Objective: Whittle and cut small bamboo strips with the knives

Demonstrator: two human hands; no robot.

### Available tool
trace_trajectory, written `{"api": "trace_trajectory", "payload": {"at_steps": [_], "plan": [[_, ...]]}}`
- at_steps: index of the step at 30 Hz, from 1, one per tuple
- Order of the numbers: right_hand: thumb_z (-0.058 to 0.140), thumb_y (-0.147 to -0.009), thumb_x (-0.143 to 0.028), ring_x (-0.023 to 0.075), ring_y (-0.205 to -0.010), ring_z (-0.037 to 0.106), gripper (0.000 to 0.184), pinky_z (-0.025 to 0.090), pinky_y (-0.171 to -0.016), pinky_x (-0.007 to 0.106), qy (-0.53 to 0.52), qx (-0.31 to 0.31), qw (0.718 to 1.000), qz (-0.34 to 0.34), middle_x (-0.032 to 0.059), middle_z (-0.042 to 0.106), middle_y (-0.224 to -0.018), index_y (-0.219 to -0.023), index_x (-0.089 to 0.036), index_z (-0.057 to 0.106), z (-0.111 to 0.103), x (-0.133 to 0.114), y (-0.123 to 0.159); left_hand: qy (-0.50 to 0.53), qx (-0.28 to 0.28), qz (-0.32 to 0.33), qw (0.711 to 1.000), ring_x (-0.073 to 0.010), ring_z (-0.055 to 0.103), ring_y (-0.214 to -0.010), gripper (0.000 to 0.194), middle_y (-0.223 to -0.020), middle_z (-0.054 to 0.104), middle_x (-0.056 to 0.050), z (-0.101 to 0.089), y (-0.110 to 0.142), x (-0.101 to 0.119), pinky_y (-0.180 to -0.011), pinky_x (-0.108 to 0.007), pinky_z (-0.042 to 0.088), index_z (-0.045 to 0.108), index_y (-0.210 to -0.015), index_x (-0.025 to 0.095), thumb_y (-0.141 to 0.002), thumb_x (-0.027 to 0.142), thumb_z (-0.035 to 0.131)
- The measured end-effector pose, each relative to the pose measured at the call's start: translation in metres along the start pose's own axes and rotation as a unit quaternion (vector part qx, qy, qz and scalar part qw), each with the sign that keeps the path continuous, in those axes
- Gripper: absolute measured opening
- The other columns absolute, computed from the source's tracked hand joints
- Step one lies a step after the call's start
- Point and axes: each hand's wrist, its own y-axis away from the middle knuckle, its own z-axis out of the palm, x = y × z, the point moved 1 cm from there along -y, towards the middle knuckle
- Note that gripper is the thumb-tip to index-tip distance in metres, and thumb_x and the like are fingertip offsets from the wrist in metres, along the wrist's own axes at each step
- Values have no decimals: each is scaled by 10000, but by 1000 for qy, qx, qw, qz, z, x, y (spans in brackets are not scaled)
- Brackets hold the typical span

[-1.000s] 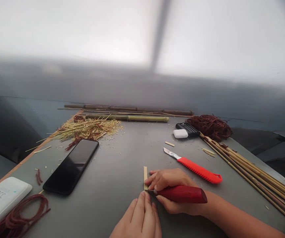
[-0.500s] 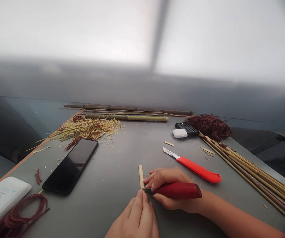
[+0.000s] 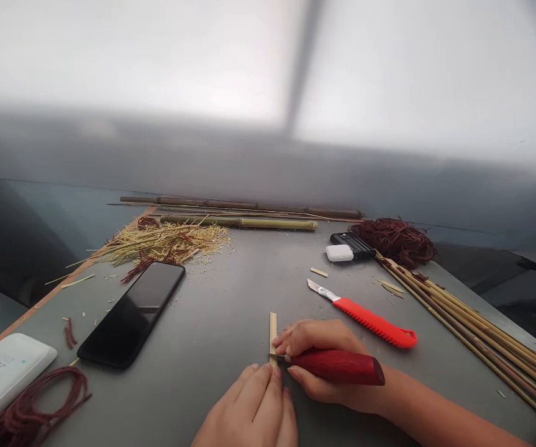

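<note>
My right hand (image 3: 323,360) is wrapped round the dark red handle of a knife (image 3: 337,367), whose blade tip rests across a short bamboo strip (image 3: 273,329) lying on the grey table (image 3: 230,298). My left hand (image 3: 253,413) comes in from the bottom edge; its fingertips, held together, press on the near end of the strip, right beside the blade. Most of the strip points away from me.
An orange utility knife (image 3: 365,316) lies just beyond my right hand. A black phone (image 3: 132,313), a white box (image 3: 4,375) and red cord (image 3: 30,406) lie left. Bamboo shavings (image 3: 165,242), bamboo poles (image 3: 240,214), thin sticks (image 3: 472,326) and a cord bundle (image 3: 395,239) ring the table.
The strip and both hands shifted slightly left half a second ago and are now back a little to the right; the strip again points straight away. The grip on the knife is unchanged.
</note>
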Motion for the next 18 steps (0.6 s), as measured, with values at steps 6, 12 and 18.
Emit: {"api": "trace_trajectory", "payload": {"at_steps": [6, 12, 18], "plan": [[667, -757, -129, 188, -856, 758, 130, 599, -840, 289, -6, 10, 1000, 6, 39, 776, -856, -853, -216, 652, 0, 7, 3, -24, 3, 24, 999, -176, 737, -761, 306, -866, 769, -52, 1, -6, -2, -715, -250, 608, 670, -924, 120, -878, -37, 412], [667, -741, -138, 225, -949, 751, 131, 611, -814, 293, -36, -7, 999, 8, 58, 777, -873, -848, -213, 660, -1, 9, 0, -28, 11, 18, 999, -184, 737, -752, 321, -821, 767, -33, -1, -11, -1, -739, -272, 610, 662, -885, 128, -867, -47, 393], [662, -745, -120, 195, -884, 759, 145, 591, -863, 298, -9, 1, 1000, -25, 31, 769, -851, -852, -218, 656, 1, 16, 2, -43, 6, 23, 999, -177, 741, -722, 317, -816, 771, -27, 1, -9, 1, -665, -240, 614, 663, -879, 138, -845, -49, 409]]}}
